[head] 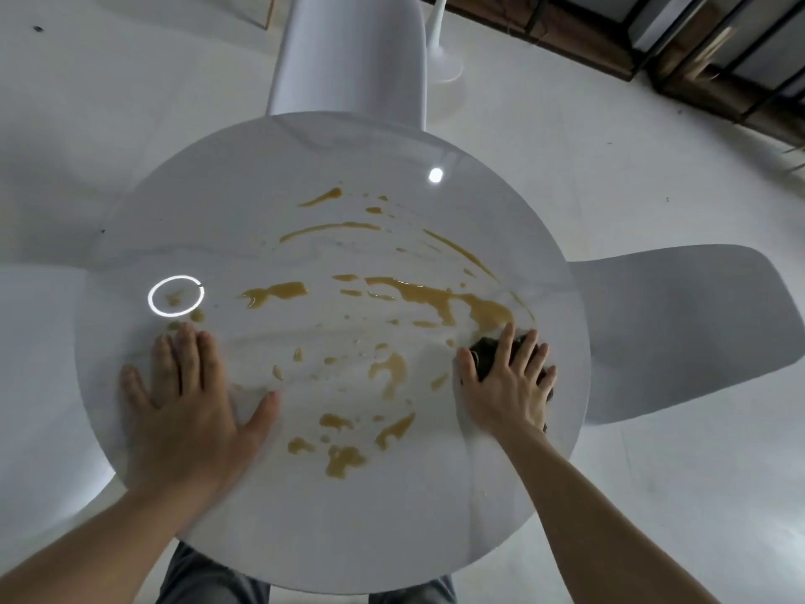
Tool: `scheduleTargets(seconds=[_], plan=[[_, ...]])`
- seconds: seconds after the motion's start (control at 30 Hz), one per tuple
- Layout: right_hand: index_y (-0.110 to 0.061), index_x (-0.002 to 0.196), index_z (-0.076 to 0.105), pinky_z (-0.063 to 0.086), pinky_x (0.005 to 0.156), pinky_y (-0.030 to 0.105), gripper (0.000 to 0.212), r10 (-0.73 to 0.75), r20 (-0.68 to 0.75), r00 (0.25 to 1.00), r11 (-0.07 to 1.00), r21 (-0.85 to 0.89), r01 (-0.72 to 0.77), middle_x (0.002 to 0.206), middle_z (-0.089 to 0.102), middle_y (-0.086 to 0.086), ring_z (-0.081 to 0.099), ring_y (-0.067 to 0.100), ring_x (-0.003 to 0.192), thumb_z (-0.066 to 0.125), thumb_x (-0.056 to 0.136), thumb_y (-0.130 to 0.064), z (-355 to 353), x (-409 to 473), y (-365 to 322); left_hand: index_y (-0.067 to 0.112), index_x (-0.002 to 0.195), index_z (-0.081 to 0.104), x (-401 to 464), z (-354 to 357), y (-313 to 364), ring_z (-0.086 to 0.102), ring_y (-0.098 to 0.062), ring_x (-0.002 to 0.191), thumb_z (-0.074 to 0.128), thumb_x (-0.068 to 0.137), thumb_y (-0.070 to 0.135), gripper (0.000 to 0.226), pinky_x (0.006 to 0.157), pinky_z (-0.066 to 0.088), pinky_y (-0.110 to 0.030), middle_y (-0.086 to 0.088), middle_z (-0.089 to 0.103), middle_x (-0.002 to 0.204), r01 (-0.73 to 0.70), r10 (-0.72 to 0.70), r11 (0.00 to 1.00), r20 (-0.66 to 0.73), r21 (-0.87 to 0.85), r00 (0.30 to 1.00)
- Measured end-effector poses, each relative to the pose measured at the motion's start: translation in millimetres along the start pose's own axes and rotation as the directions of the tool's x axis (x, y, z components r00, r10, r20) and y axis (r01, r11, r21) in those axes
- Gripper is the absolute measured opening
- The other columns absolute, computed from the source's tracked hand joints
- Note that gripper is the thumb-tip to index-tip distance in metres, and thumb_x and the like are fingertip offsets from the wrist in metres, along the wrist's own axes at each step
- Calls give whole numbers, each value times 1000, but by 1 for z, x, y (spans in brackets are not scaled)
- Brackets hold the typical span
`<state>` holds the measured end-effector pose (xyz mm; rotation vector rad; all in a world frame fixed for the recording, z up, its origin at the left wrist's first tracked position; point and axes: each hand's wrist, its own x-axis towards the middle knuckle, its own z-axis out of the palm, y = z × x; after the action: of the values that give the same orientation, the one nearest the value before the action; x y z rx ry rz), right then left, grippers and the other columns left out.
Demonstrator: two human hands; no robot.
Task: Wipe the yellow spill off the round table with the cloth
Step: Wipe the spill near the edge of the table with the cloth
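The round white table [244, 180] carries a yellow spill [440, 298] in streaks and puddles across its middle, right and near side. My right hand [507, 385] presses flat on a dark cloth [483, 348] near the table's right edge, just below the largest puddle. The hand hides most of the cloth. A smeared, wiped band runs left from the cloth. My left hand [187, 398] lies flat on the tabletop at the left, fingers spread, holding nothing. Small yellow drops sit just above its fingertips.
White chairs stand around the table: one at the far side [348, 50], one to the right [679, 329], one at the left edge [35, 342]. A white lamp base [444, 63] stands on the floor behind. Dark wooden shelving [697, 50] fills the top right.
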<state>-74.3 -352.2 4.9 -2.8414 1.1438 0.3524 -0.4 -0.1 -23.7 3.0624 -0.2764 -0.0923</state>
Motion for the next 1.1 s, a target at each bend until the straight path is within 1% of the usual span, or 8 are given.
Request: scheduleTargets(seconds=[0.1, 0.33, 0.43, 0.63, 0.77, 0.9, 1.03, 1.1], plan=[[-18, 158, -7, -2, 121, 56, 97, 5, -12, 1000, 1000, 5, -4, 166, -7, 20, -10, 37, 151, 4, 84, -80, -5, 23, -4, 0, 158, 20, 0, 0, 0, 19, -42, 154, 34, 88, 74, 103, 119, 13, -66, -24, 25, 167, 1, -1, 1000, -20, 5, 1000], [-18, 158, -6, -1, 121, 56, 94, 14, -24, 1000, 1000, -2, -14, 166, -4, 21, -6, 38, 152, 11, 89, -78, -17, 81, -17, -6, 155, 29, 4, 1, 0, 25, -46, 151, 38, 84, 72, 106, 117, 15, -70, -28, 30, 164, -1, 1, 1000, -4, 21, 1000], [-18, 158, -4, 1, 121, 57, 95, 12, -30, 999, 1000, -10, -13, 166, -2, 21, -5, 38, 152, 10, 88, -79, -20, 96, -21, -8, 153, 32, 5, 0, 1, 28, -48, 149, 40, 82, 71, 106, 116, 16, -71, -30, 33, 162, -2, 2, 1000, -11, 14, 1000], [-17, 159, -3, 1, 121, 56, 94, -21, -18, 1000, 1000, -14, 21, 166, -2, 19, -5, 38, 152, 11, 89, -78, -30, 116, -30, -11, 151, 34, 5, -7, 2, 31, -52, 147, 39, 82, 70, 107, 114, 19, -75, -33, 37, 159, -8, 8, 1000, 33, -19, 999], [-17, 158, -6, -1, 121, 55, 93, -62, 6, 998, 998, -22, 62, 167, -5, 16, -6, 35, 152, 10, 89, -77, -27, 103, -25, -13, 150, 35, 2, -16, 4, 33, -53, 146, 37, 82, 69, 107, 113, 20, -76, -35, 37, 158, -18, 21, 999, 81, -38, 997], [-19, 157, -11, -4, 122, 53, 92, -105, 29, 994, 993, -44, 107, 167, -8, 14, -11, 31, 152, 8, 89, -77, -15, 62, -15, -14, 148, 38, 2, -20, 5, 36, -54, 144, 39, 81, 68, 106, 111, 23, -76, -36, 39, 157, -22, 27, 999, 103, -46, 994], [-21, 156, -17, -15, 120, 47, 90, -203, 24, 979, 978, -40, 204, 165, -19, 9, -21, 28, 151, 5, 88, -76, -10, 15, 0, -11, 152, 32, 3, -19, 2, 31, -51, 147, 39, 84, 69, 105, 112, 20, -74, -32, 35, 160, -20, 23, 1000, 121, -23, 992], [-18, 157, -15, -18, 119, 43, 91, -191, -17, 981, 980, -49, 190, 164, -20, 9, -21, 28, 151, -1, 88, -75, -9, -5, 8, -8, 155, 27, 2, -16, 1, 29, -50, 148, 36, 87, 71, 104, 114, 17, -72, -30, 31, 162, -27, 28, 1000, 113, -5, 993]])
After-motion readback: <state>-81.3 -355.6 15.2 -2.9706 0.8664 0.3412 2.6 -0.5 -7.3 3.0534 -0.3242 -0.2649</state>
